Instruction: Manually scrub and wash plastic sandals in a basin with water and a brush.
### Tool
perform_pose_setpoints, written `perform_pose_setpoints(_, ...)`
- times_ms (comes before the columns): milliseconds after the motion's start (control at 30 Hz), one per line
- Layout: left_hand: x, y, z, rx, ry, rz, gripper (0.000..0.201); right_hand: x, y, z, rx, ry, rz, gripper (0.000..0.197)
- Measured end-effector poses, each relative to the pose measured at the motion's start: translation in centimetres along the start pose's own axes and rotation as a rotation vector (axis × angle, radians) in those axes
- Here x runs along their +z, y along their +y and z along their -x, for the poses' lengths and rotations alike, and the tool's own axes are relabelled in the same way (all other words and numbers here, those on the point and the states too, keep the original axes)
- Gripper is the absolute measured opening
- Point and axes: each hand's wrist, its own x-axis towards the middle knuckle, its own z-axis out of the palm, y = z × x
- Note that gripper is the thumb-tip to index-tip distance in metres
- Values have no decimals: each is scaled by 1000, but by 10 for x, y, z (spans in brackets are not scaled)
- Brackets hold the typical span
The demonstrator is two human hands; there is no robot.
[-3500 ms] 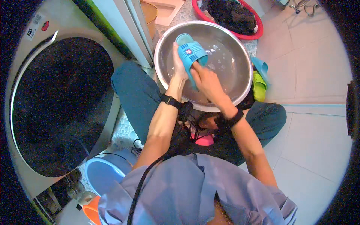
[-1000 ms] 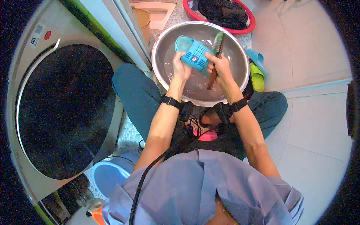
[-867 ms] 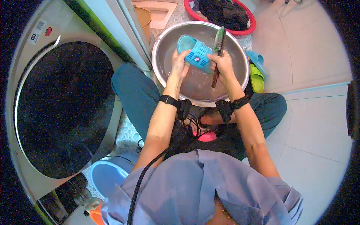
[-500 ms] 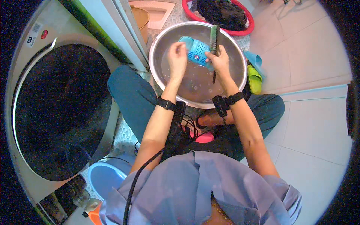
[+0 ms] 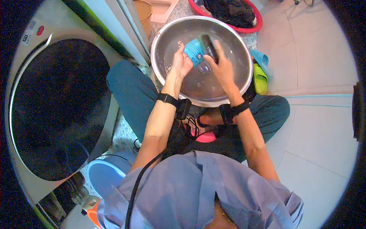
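My left hand (image 5: 183,63) grips a light blue slipper (image 5: 193,52) with a perforated strap, over the left half of a wide metal basin (image 5: 200,89). Its fingers are partly hidden behind the slipper. In my right hand (image 5: 222,70) is a dark scrubbing brush (image 5: 209,47), smeared by motion and held close against the slipper's right side. Whether the bristles touch it cannot be made out. Cloudy water with some bubbles lies in the basin below both hands.
A red tub (image 5: 260,24) with dark clothes (image 5: 232,15) stands beyond the basin. Right of it lie a blue slipper (image 5: 260,59) and a green slipper (image 5: 260,80). At left are an appliance with a dark round door (image 5: 61,110) and a blue bucket (image 5: 105,177).
My left hand, empty before, has taken hold of the slipper. My right hand no longer holds the slipper; its brush has turned and moved left against it.
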Motion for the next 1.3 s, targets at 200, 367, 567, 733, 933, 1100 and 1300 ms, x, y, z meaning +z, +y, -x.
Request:
perform_pose_setpoints(200, 5, -6, 1, 109, 55, 65, 48, 25, -16, 12, -6, -293, 482, 43)
perform_pose_setpoints(367, 14, -13, 1, 55, 117, 41, 50, 37, 16, -33, 126, -167, 371, 44)
perform_pose_setpoints(567, 3, -1, 1, 98, 119, 83, 52, 40, -10, 18, -23, -264, 424, 45)
perform_pose_setpoints(733, 4, -7, -3, 134, 75, 57, 52, 35, -8, -12, 60, -259, 412, 46)
perform_pose_setpoints(933, 14, -11, 4, 121, 90, -313, 40, 29, 48, -33, 110, -82, -24, 44)
perform_pose_setpoints(1100, 10, -13, 6, 357, 181, -934, 24, -1, 28, 2, 13, -24, -142, 42)
perform_pose_setpoints(1300, -6, -22, 2, 610, 96, -1430, 22, -3, -13, -3, 23, -174, 205, 37)
